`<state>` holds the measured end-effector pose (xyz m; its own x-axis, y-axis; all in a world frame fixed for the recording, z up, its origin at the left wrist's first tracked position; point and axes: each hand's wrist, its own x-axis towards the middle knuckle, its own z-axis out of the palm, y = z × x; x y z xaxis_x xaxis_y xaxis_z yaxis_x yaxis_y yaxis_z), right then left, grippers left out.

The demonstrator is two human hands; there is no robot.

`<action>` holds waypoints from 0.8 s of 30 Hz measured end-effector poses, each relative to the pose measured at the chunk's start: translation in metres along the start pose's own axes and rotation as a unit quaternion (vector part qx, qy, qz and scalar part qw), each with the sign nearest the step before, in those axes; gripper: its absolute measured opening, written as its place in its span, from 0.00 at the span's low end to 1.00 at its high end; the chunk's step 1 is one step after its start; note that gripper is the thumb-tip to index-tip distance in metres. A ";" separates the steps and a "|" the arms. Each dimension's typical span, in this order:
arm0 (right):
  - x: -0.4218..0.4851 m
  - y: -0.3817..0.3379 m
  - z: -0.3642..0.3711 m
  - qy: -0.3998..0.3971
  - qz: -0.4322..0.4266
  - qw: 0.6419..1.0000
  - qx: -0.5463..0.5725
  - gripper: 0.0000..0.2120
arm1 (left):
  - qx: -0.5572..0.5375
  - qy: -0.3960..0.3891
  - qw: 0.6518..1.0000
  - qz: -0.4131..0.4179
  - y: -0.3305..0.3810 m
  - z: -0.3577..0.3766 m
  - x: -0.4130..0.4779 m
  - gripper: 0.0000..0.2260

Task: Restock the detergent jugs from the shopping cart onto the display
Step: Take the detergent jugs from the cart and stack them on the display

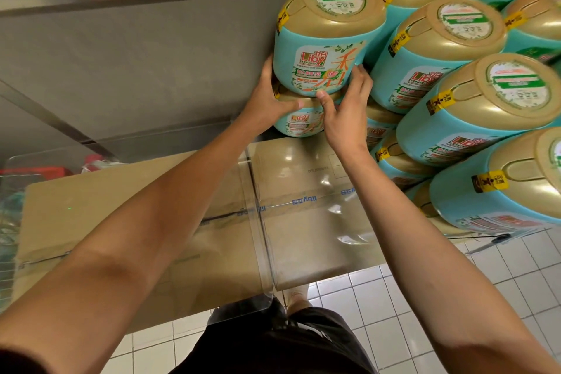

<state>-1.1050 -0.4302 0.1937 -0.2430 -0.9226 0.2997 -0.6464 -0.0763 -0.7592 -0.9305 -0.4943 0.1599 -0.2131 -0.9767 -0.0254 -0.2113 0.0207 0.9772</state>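
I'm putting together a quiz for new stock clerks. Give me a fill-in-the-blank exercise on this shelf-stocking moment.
1. The left hand and right hand hold a teal jug whose lid is coloured ____.
2. The red brand name on its label reads ____.
3. Under the arms lies a brown ____ box.
4. The floor is laid with white ____.

Missing words: gold; Liby; cardboard; tiles.

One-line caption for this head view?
Left hand and right hand hold a teal detergent jug atop a lower jug, beside stacked jugs.
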 end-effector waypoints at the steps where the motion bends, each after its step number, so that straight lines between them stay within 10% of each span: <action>1: 0.000 0.000 0.001 -0.001 0.001 1.000 -0.003 0.35 | 0.004 -0.004 1.000 -0.004 -0.002 0.000 0.000 0.52; 24: -0.068 0.008 -0.017 -0.090 0.039 0.994 0.038 0.34 | 0.077 0.080 0.994 0.004 -0.031 0.009 -0.055 0.33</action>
<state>-1.1058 -0.3622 0.1769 -0.1527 -0.9791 0.1345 -0.5721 -0.0234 -0.8199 -0.9205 -0.4394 0.1288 -0.0629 -0.9976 0.0286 -0.3556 0.0491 0.9333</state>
